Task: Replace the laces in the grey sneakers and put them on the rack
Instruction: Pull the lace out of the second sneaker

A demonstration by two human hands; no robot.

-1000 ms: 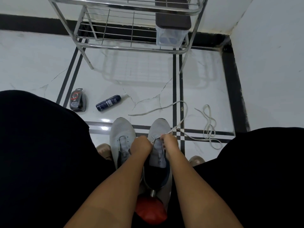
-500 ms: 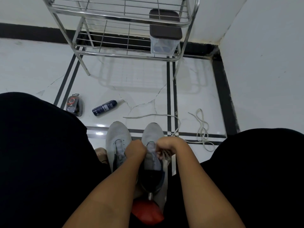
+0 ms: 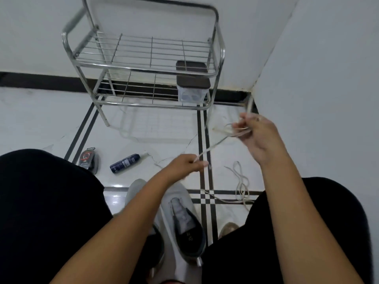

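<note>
Home corner: tiled floor [image 3: 155, 128], shoe rack [image 3: 143, 56]

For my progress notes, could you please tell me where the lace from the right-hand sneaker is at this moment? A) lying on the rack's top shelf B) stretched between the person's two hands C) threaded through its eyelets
B: the lace runs taut from the left hand up to the right hand, above the sneaker.

On the white tiled floor [image 3: 160, 128] with its dark stripes you have the metal rack [image 3: 143, 64], a shoe polish tin [image 3: 88, 160] just beside a spray can [image 3: 125, 163], the two grey sneakers [image 3: 180, 218] between your knees, and a loose lace [image 3: 242, 185] to their right.
</note>
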